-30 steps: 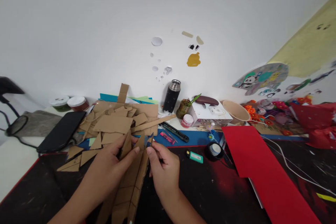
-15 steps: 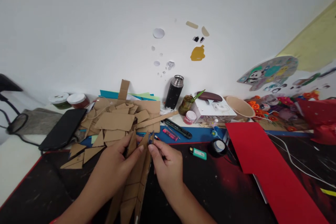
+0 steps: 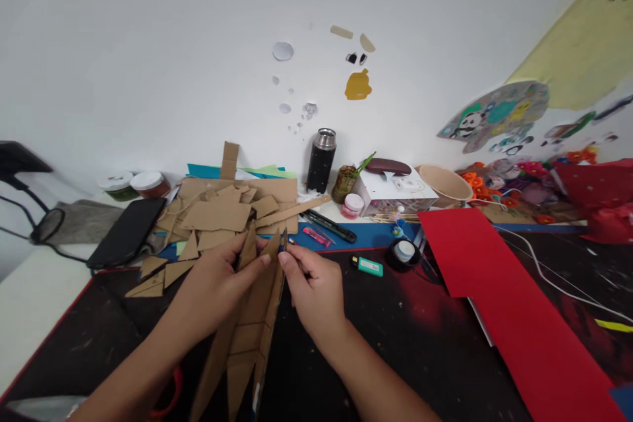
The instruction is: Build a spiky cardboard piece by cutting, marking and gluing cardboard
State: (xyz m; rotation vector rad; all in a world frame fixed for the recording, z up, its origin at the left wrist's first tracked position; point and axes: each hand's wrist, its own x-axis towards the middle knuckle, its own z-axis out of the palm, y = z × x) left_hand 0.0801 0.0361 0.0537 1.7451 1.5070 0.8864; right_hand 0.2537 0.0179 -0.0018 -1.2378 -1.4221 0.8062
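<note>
1. The left hand (image 3: pixel 217 283), left of centre in the lower half of the frame, grips the folded cardboard (image 3: pixel 247 336), its thumb lying across the pointed upper part.
2. The folded cardboard runs from just below the middle of the frame down to the bottom edge, creased lengthwise and crosswise, with pointed flaps at its upper end.
3. The right hand (image 3: pixel 316 283), just right of the cardboard, has thumb and forefinger pinched together at its upper right edge, on a slim dark object (image 3: pixel 284 239) too small to identify.
4. Beyond the left hand, left of centre, lies a heap of cardboard scraps (image 3: pixel 217 216); a few triangular pieces (image 3: pixel 148 285) lie lower left of it.
5. Near the centre, a dark utility knife (image 3: pixel 330 225) lies just beside a pink item (image 3: pixel 316 236), below the upright black flask (image 3: pixel 321 161).
6. Right of the right hand is a small teal item (image 3: pixel 370 266); red sheet material (image 3: pixel 494 303) stretches into the lower right corner.
7. A black phone-like slab (image 3: pixel 127 232) lies at the left of the frame.
</note>
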